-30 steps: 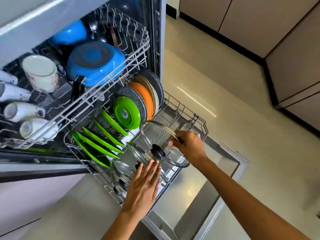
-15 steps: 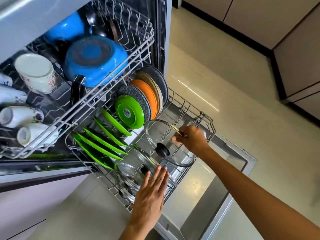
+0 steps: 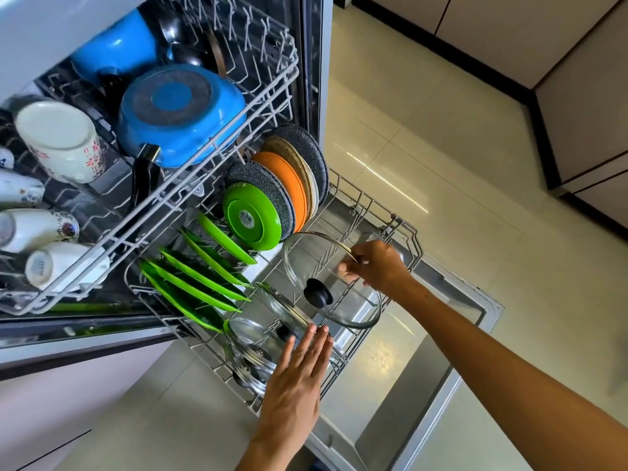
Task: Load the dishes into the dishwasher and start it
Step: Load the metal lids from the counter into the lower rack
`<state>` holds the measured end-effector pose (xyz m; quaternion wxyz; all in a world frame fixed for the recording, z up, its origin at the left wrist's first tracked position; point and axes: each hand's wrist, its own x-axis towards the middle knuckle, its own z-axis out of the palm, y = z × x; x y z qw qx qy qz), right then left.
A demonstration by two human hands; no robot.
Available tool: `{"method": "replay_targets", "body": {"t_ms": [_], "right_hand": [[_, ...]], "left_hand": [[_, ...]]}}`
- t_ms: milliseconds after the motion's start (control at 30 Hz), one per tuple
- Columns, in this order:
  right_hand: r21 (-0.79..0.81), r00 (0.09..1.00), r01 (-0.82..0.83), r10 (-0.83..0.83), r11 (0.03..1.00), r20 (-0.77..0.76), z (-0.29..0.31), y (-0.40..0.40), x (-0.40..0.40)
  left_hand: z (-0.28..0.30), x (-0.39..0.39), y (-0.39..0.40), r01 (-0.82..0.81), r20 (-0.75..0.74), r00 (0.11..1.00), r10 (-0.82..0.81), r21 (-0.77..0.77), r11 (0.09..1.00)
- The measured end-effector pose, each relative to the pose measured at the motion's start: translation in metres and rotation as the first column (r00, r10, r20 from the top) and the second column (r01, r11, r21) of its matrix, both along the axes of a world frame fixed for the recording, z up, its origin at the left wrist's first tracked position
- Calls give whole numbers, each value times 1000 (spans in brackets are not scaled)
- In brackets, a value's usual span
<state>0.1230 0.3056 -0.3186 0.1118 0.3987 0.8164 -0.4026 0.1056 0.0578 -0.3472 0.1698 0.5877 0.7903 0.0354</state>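
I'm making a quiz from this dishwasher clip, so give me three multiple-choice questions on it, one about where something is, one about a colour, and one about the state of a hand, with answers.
1. Where is the glass lid with the black knob?
A. in the upper rack
B. over the lower rack
C. on the floor

2. What colour is the pan lying upside down in the upper rack?
A. blue
B. red
C. white

3. How is the left hand?
A. gripping a cup
B. clenched in a fist
C. flat, fingers straight

Answers:
1. B, the right hand holds it by the rim above the lower rack's tines.
2. A, its body is bright blue round a grey base.
3. C, its fingers lie extended by the smaller glass lids.
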Motion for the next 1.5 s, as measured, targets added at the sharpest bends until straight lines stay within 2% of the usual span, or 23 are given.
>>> {"method": "replay_targets", "body": {"t_ms": [233,567,733,1000,1167,1267,1400,1500], "right_hand": [[102,995,-90,93,991,-22,0,2,-3],[-17,996,-12,10,1000,-85,-9,-3,14],[15,997,-37,38,999,-66,-29,-16,8],[77,999,-2,-1,997,35,-63,-38,23],[73,986,-105,94,992,134,-59,-37,22],[128,986,-61,40,990,162,-47,-44,33],[143,997,50,-58,988,52,-20,-61,60],[182,994,19,0,983,-108,7,-86,81]], "left_hand": [[-2,1,1,-17,6,1000,17,11,1000],[0,1,1,-20,20,1000,21,-13,1000],[-1,2,1,-31,22,999,32,-15,999],[-3,1,1,-18,15,1000,18,-12,1000],[-3,1,0,3,-9,1000,-3,3,1000],[0,2,1,-5,-4,1000,5,2,1000],[14,4,-2,-21,-13,1000,21,35,999],[37,13,-19,-89,-30,995,92,85,992]]}}
